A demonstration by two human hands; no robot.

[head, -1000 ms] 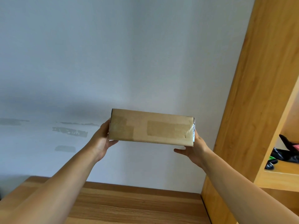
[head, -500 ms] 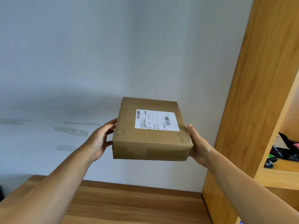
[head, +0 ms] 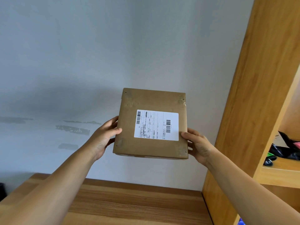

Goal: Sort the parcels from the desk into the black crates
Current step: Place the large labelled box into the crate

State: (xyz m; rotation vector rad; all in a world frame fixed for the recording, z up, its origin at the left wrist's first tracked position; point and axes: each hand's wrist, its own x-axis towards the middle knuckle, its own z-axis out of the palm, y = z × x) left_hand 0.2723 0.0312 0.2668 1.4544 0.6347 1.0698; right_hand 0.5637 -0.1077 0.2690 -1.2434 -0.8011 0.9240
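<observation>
A flat brown cardboard parcel [head: 142, 148] is held up in the air in front of the pale wall, above the wooden desk [head: 129, 203]. Its broad face is turned toward me and carries a white shipping label [head: 156, 125] with barcodes. My left hand [head: 103, 137] grips the parcel's left edge, thumb on the front face. My right hand [head: 197, 144] grips the right edge, thumb on the front near the label. No black crate is in view.
A tall wooden shelf unit [head: 253, 101] rises at the right, close to the parcel. On its lower shelf lie black bags [head: 285, 150] with bits of green and pink. The pale wall [head: 97, 62] behind has scuffed grey patches.
The parcel has tipped from edge-on toward me, so its labelled face now fronts the camera. Both hands kept their grip on its sides.
</observation>
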